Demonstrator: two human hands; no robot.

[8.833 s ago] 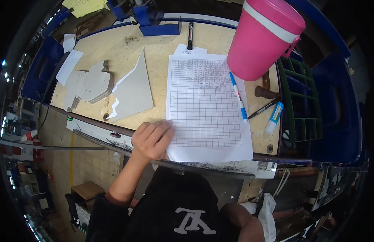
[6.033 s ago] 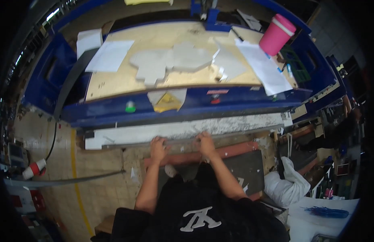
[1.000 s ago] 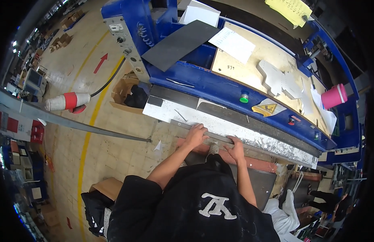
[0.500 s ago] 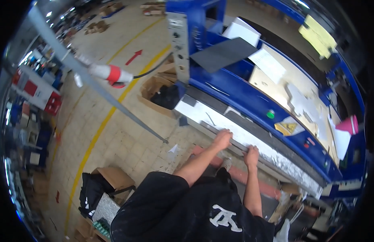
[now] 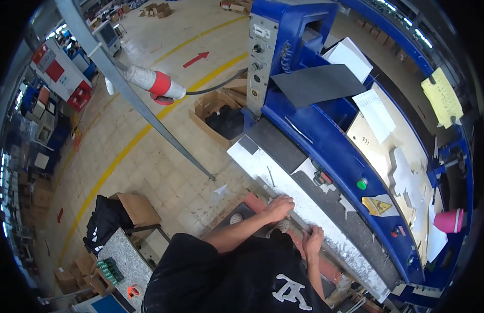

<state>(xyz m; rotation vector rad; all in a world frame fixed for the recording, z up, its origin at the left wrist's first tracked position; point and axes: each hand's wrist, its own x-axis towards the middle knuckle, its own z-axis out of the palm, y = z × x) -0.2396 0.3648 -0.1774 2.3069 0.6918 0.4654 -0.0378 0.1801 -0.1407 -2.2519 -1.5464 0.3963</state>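
Observation:
A long white, scuffed board (image 5: 299,203) runs along the front of a big blue machine (image 5: 330,151). My left hand (image 5: 279,207) is closed over its near edge, around the middle of its length. A short way to the right, my right hand (image 5: 313,241) has its fingers bent on the same edge. Behind the board lies a dark flat bed (image 5: 283,148), with white cut scraps (image 5: 347,204) and a small red and green thing (image 5: 322,177) on it.
A dark grey sheet (image 5: 320,85) and papers lie atop the machine, near a pink cup (image 5: 448,221). Left of it stand an open carton (image 5: 200,121) of black material and a slanting metal post (image 5: 143,112). A speckled table (image 5: 124,255) with an orange tape roll (image 5: 133,291) is at lower left.
The whole view has shifted. More of the dark bed and its scraps shows between the white board and the blue beam. Both hands remain at the board's near edge.

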